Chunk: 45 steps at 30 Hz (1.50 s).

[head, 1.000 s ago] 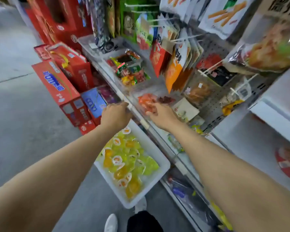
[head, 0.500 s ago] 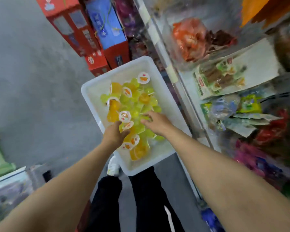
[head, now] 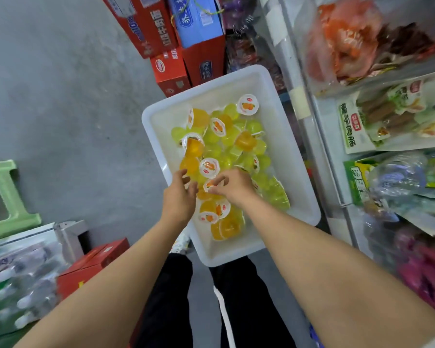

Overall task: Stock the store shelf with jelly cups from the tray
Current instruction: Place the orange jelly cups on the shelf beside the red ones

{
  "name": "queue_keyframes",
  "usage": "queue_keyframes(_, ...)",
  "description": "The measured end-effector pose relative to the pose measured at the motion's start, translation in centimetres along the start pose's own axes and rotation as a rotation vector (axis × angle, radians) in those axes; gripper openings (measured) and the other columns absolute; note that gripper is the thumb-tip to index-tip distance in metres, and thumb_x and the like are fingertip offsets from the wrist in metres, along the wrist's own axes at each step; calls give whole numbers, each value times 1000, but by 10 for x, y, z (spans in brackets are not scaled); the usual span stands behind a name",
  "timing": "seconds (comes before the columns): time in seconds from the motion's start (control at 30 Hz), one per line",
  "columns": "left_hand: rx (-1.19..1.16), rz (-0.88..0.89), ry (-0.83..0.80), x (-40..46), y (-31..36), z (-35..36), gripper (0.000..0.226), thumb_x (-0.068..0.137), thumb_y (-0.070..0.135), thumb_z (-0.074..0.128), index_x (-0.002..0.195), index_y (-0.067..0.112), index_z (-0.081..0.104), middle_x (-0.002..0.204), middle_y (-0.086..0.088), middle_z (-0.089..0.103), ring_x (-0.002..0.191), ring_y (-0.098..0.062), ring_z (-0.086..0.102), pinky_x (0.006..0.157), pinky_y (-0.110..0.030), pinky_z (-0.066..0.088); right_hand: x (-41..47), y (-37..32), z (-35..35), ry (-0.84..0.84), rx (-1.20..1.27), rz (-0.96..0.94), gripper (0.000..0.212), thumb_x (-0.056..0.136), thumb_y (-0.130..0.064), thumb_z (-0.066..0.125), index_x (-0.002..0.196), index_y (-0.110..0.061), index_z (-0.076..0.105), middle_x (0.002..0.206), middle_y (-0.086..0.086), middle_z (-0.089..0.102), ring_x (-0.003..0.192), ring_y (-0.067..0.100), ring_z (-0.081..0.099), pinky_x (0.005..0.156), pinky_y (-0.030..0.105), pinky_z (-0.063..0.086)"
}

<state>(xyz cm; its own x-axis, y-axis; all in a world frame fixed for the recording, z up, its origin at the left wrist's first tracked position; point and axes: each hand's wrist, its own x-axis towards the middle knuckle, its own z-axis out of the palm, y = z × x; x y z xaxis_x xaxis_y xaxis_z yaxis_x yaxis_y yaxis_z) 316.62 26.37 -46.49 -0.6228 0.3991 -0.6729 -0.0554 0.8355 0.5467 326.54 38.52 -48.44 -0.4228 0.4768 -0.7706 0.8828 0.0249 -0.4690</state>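
A white plastic tray (head: 296,172) sits on the floor in front of me, holding several yellow, green and orange jelly cups (head: 226,136) with white fruit-printed lids. Both my hands are down inside it. My right hand (head: 234,187) pinches a jelly cup (head: 209,184) by its lid edge near the tray's middle. My left hand (head: 178,197) hovers just left of that cup with fingers loosely spread, its tips touching the orange cups. The store shelf (head: 299,104) runs along the right, with a clear bin of orange and dark packets (head: 349,43) on it.
Red and blue gift boxes (head: 186,28) stand against the shelf beyond the tray. Snack bags (head: 387,121) lie on the shelf to the right. A green stool (head: 8,197), bottled water packs (head: 15,285) and a red box (head: 91,262) are at my left. My black-trousered legs (head: 166,310) are below the tray.
My hands left the shelf bin and dropped into the tray as my head tilted down. Since half a second ago my right hand has moved left and closed its fingers on a cup.
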Motion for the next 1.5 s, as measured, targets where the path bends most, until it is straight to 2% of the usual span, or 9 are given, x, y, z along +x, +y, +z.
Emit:
queue_keyframes(0.27,61,32,152,7,10,12,51,97,26,57,140,34,31,125,-7,61,94,-32,69,80,-52,57,6,8,1,3,-167,-175,27,72,-34,86,92,-27,69,105,-4,62,99,19,59,74,28,42)
queue_keyframes(0.4,185,-29,95,23,10,12,46,93,38,63,127,28,35,106,-11,65,82,-36,69,72,-53,58,8,13,4,66,167,-54,26,71,-36,87,87,-25,69,97,-9,68,89,15,62,74,30,49)
queue_keyframes(0.67,265,-288,-41,48,26,10,45,91,46,65,99,5,50,82,-10,72,49,-19,67,50,-32,49,4,43,-34,15,639,55,54,79,-32,83,128,-18,65,110,-5,69,101,7,64,79,19,50)
queue_keyframes(0.8,303,-314,34,54,27,17,66,82,65,64,104,4,48,76,-11,69,50,-26,69,65,-41,60,3,50,-39,42,788,106,48,77,-32,84,119,-19,66,104,-4,71,94,8,66,72,25,52)
queue_keyframes(0.93,450,-266,48,54,25,24,77,78,80,51,102,6,51,86,-9,67,67,-29,71,73,-45,59,0,53,-39,43,908,131,43,75,-26,85,111,-17,62,107,1,75,98,14,70,90,38,55)
queue_keyframes(1.17,175,-299,105,43,36,19,67,80,41,78,122,7,38,121,-17,58,108,-42,59,84,-46,51,-14,49,-44,57,942,125,48,74,-32,85,112,-15,62,109,4,75,103,20,71,93,44,56)
queue_keyframes(1.3,111,-223,55,27,37,7,85,75,38,83,138,14,32,124,-14,57,105,-38,62,88,-47,54,-34,40,-54,102,938,103,74,55,-54,89,114,-17,65,110,2,75,103,21,71,93,50,57)
queue_keyframes(1.4,22,-114,-46,0,42,-7,77,81,30,80,144,27,36,112,-6,57,75,-21,68,72,-37,58,-56,29,-59,161,919,88,63,68,-45,87,119,-16,65,112,1,74,97,14,71,77,34,59)
queue_keyframes(1.5,-198,-106,-134,-28,54,-22,59,78,27,83,125,27,48,111,-15,62,72,-29,72,71,-44,62,-86,14,-64,238,928,66,51,77,-38,83,119,-15,65,110,2,73,88,8,69,57,19,49)
